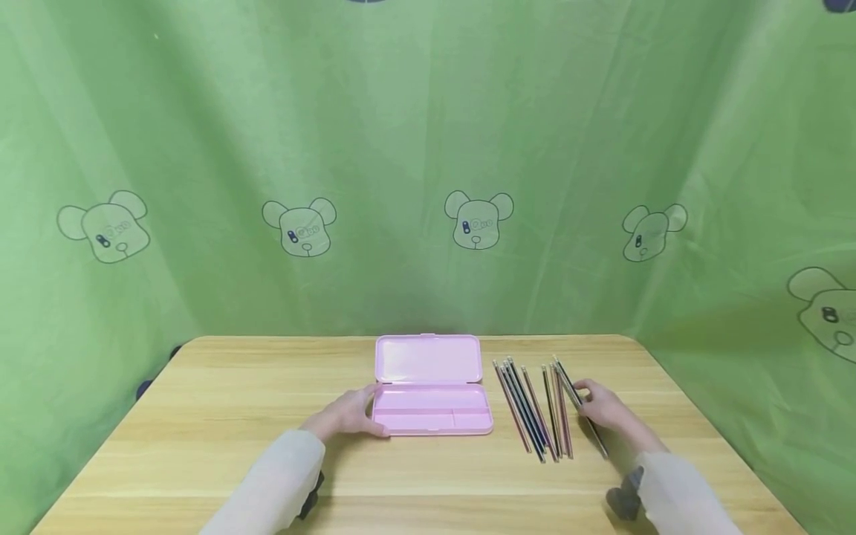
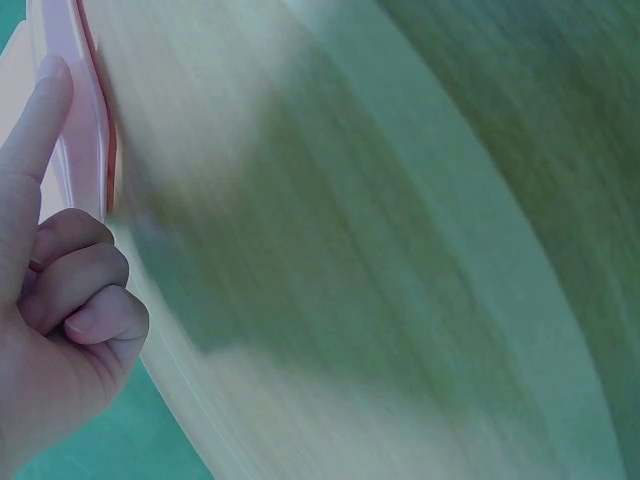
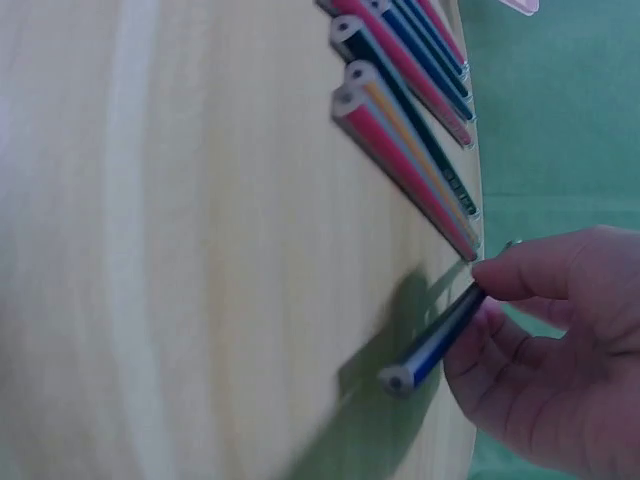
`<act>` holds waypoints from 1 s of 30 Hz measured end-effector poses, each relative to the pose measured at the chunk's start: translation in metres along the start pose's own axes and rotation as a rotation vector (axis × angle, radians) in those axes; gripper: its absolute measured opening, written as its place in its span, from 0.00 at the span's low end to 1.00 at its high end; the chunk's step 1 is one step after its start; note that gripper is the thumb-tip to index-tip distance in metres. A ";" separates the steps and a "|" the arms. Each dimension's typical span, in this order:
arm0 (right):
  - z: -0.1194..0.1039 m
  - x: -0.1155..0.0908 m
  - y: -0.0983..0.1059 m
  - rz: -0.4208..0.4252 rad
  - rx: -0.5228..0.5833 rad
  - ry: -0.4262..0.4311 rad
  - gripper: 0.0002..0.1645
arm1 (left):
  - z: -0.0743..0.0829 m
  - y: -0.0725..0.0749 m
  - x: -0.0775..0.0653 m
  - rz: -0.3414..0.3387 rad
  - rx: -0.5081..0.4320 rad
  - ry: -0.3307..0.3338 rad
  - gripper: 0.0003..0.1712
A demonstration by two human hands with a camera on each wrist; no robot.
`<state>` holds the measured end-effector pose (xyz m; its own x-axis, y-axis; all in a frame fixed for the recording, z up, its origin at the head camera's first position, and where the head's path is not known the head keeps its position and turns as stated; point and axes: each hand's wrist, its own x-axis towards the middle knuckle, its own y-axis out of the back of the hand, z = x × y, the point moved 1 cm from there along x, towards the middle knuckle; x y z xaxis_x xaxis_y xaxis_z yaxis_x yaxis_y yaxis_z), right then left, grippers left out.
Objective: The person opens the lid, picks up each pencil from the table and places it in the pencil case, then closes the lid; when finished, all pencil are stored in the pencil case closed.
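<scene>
A pink pencil case [image 1: 435,432] lies on the table with its lid [image 1: 428,359] tipped back; no pencils show in its compartments. My left hand [image 1: 348,412] grips the case's left end, the thumb at the front corner and the fingers towards the hinge. In the left wrist view, that thumb stretches along the pink edge while other fingers curl in. Between thumb and fingers, my right hand [image 1: 605,409] pinches a dark blue pencil [image 3: 440,340], slanted over the table. Several dark and reddish pencils [image 1: 524,409] lie loosely side by side between the case and the right hand.
The wooden table [image 1: 221,416] reaches back to a green curtain [image 1: 401,148] printed with bear faces, which also hangs at both sides. Bare tabletop lies left of the case and in front of it.
</scene>
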<state>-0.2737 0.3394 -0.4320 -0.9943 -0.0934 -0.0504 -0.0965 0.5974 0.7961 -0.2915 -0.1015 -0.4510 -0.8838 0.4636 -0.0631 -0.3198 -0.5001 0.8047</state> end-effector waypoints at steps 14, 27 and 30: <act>-0.039 0.017 -0.023 0.022 0.135 0.245 0.25 | -0.001 0.001 0.000 0.001 -0.001 -0.009 0.56; -0.068 0.033 -0.045 -0.044 0.052 0.382 0.19 | 0.000 0.002 0.001 -0.002 -0.001 -0.002 0.56; -0.077 0.036 -0.056 -0.074 0.043 0.420 0.18 | -0.001 0.001 0.001 -0.004 0.002 0.004 0.56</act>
<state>-0.3007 0.2412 -0.4316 -0.8810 -0.4483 0.1512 -0.1773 0.6091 0.7730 -0.2933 -0.1026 -0.4508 -0.8837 0.4630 -0.0685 -0.3228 -0.4970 0.8055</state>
